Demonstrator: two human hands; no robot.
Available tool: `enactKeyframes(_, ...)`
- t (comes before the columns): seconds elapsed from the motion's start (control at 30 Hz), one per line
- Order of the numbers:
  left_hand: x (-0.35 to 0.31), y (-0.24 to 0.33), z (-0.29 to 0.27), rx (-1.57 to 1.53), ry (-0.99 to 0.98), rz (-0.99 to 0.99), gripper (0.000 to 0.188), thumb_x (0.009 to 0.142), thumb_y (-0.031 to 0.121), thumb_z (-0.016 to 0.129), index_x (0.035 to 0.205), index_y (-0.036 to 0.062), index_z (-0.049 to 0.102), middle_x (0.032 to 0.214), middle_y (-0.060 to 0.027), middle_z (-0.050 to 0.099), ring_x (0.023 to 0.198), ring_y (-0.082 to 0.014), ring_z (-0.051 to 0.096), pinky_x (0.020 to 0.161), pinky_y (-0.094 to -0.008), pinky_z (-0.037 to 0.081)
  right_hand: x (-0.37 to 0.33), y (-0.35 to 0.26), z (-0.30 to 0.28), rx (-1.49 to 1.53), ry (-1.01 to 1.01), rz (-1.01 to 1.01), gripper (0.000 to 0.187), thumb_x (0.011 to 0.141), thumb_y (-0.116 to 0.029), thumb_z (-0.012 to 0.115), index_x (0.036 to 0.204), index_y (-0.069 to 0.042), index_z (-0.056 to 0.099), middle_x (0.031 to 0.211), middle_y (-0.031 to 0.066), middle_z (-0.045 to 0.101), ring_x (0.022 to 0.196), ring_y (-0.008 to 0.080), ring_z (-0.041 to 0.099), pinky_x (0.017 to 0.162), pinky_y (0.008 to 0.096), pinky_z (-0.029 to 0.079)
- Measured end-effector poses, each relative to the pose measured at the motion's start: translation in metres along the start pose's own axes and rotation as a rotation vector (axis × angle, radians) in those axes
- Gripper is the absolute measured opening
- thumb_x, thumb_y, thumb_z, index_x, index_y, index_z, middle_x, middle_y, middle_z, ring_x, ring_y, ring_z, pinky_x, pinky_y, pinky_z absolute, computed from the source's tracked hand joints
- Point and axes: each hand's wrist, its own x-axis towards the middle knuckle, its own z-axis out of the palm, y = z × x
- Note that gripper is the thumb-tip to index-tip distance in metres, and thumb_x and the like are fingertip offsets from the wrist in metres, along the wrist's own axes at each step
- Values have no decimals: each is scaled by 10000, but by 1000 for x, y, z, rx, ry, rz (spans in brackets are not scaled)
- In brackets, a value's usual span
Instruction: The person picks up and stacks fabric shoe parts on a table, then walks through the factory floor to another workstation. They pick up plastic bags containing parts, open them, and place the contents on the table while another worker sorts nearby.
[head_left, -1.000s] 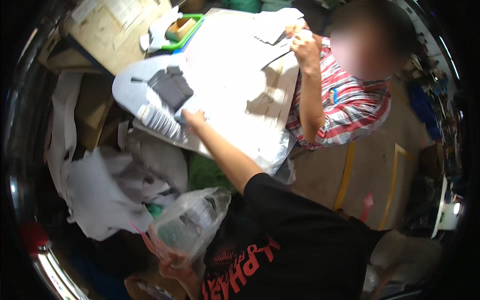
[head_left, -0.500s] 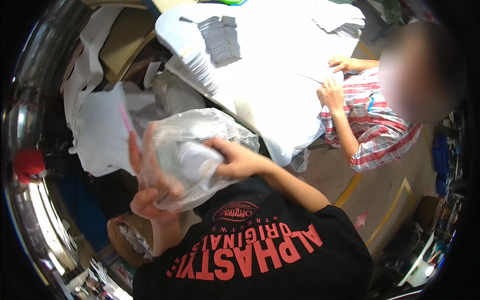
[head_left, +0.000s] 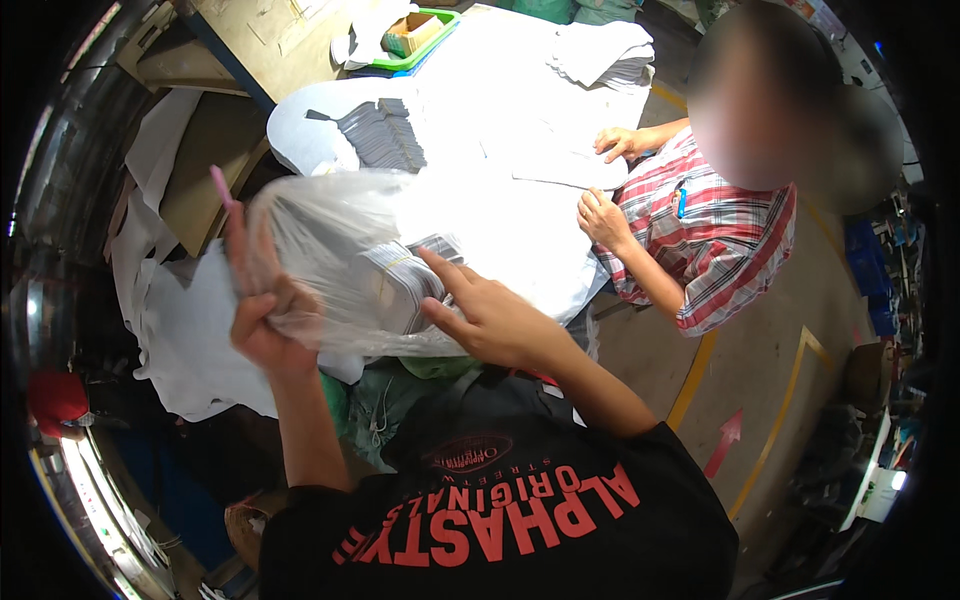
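My left hand (head_left: pixel 272 320) is closed on the edge of a clear plastic bag (head_left: pixel 325 225), and a pink pen (head_left: pixel 221 186) sticks up past its fingers. A bundle of thin white flat pieces (head_left: pixel 398 283) with a yellow band around it lies at the bag's right part, partly seen through the film. My right hand (head_left: pixel 490 310) is at the bundle's right side, index finger and thumb stretched apart, fingertips at or against it. Whether those fingertips touch film or bundle, I cannot tell.
A white table (head_left: pixel 490 130) carries rows of stacked grey-white pieces (head_left: pixel 385 135), a white pile (head_left: pixel 605 50) and a green tray (head_left: pixel 435 38). Across it, a co-worker in a checked shirt (head_left: pixel 735 260) handles a flat white piece. White sheets (head_left: pixel 200 340) hang at the left.
The bag and both hands have shifted closer to the table as the view turned. My right hand's fingers have loosened from the bundle and spread. The pink pen now points up.
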Motion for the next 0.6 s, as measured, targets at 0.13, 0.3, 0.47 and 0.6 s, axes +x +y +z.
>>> enactKeyframes(0.13,-9,-19,-30,225,208,-70,1008,635,15,473,1600,125,205,1658,-119,192,609,-71,427,514,-177,387,-23,41,-27,-273,-158,-26,369,961,-233,603,1290,-67,598,998,160,663,1004,337,627,925,447,467)
enactKeyframes(0.3,-30,-31,-51,210,274,-57,1026,649,-48,458,1609,146,155,1621,-135,287,529,-66,373,473,-204,348,-36,70,-30,-454,90,-284,212,790,6,614,962,-74,709,887,66,649,938,260,599,931,384,459)
enactKeyframes(0.47,-50,-17,-59,82,84,-38,1038,645,-95,449,1606,179,166,1560,-117,382,489,-58,330,450,-191,309,-49,59,-19,-534,199,-495,260,727,1,648,945,-121,723,851,-7,633,903,202,584,988,378,430)
enactKeyframes(0.6,-55,-3,-47,30,-3,29,1036,659,-103,451,1607,200,163,1532,-75,440,458,-61,294,436,-191,312,-61,40,-21,-516,367,-564,216,730,-53,681,920,-156,700,861,-55,624,927,168,573,996,394,402)
